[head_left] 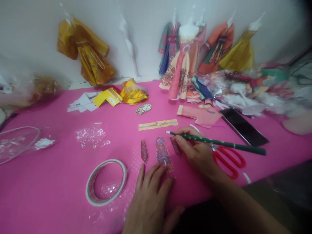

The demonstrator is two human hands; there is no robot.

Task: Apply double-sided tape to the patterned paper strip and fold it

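My right hand [195,149] is closed around a dark green pencil [226,145] with a white tip that points left. Beneath that hand lies a small dark red patterned piece [175,146], partly covered by the fingers. My left hand [151,191] rests flat with its fingers stretched out, fingertips on the lower end of a patterned blue and red strip [161,148]. Just beyond its index finger is another dark red pointed piece [144,151]. Farther up lies a yellowish patterned band [158,124], apart from both hands.
A tape roll [89,185] lies left of my left hand. Red-handled scissors [225,162] and a black phone [243,126] are at the right. A pink garment piece [200,114] and a speckled oval case [143,109] lie farther back. Dressed doll forms [180,68] stand along the wall.
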